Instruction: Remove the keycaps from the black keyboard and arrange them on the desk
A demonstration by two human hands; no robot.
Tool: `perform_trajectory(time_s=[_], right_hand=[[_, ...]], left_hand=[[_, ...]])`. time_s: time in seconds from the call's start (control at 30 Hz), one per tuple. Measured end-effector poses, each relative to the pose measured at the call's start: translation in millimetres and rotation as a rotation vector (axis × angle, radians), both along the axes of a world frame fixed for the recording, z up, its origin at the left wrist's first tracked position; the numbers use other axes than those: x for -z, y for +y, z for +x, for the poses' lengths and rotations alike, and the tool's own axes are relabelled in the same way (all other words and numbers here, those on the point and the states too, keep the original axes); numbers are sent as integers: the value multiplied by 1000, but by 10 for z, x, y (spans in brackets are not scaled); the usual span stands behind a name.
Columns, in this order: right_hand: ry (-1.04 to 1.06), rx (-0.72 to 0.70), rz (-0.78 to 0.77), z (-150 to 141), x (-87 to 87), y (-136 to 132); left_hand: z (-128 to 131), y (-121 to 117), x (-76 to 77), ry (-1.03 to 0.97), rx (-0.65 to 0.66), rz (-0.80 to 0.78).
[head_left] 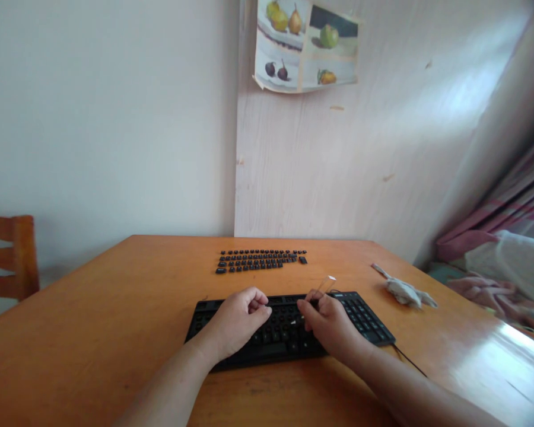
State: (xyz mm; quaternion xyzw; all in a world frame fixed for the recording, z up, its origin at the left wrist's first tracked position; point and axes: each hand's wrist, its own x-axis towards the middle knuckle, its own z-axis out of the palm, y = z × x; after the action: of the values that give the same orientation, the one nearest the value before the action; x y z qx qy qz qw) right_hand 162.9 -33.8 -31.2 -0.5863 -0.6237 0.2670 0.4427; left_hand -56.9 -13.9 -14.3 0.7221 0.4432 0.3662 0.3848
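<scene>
A black keyboard (267, 354) lies on the wooden table in front of me, with keycaps gone from part of its main block. Over its left half is my left hand (240, 320), fingers curled and thumb close to the index finger. Whatever is in that hand, if anything, is hidden. My right hand (331, 323) is closed around a keycap puller (328, 284) above the right-middle keys. The puller's thin loop sticks up past the fingers, and a pale tip shows below them. Loose black keycaps (253, 261) stand in several rows behind the keyboard.
A grey-white cloth (404, 292) rests on the table (115, 332) at the right. The keyboard's cable (409, 360) runs off to the lower right. A wooden chair (24, 258) stands at the left, and fruit pictures (305, 47) hang on the wall behind.
</scene>
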Motion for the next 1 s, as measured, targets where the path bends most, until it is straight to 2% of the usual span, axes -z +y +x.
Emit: perform_trajectory(time_s=[0.17, 0.33, 0.4, 0.53, 0.63, 0.77, 0.83, 0.9, 1.0], right_hand=[[184, 40, -39, 30, -78, 4], [319, -43, 76, -83, -128, -84], [313, -76, 122, -149, -152, -141], [166, -145, 205, -236, -174, -227], [135, -201, 222, -254, -127, -254], [210, -244, 285, -250, -59, -251], [153, -221, 392, -238, -80, -244], [-3, -222, 506, -219, -143, -237], [-306, -285, 545, -182, -255, -237]], left_hand=[[14, 0, 10, -19, -7, -6], [67, -56, -49, -95, 51, -56], [95, -89, -71, -152, 109, -112], [140, -138, -103, -320, 208, -245], [151, -147, -121, -382, 190, -293], [147, -150, -148, -410, 169, -321], [143, -154, -160, -431, 165, -343], [140, -159, -168, -436, 163, -367], [134, -163, -172, -431, 186, -382]])
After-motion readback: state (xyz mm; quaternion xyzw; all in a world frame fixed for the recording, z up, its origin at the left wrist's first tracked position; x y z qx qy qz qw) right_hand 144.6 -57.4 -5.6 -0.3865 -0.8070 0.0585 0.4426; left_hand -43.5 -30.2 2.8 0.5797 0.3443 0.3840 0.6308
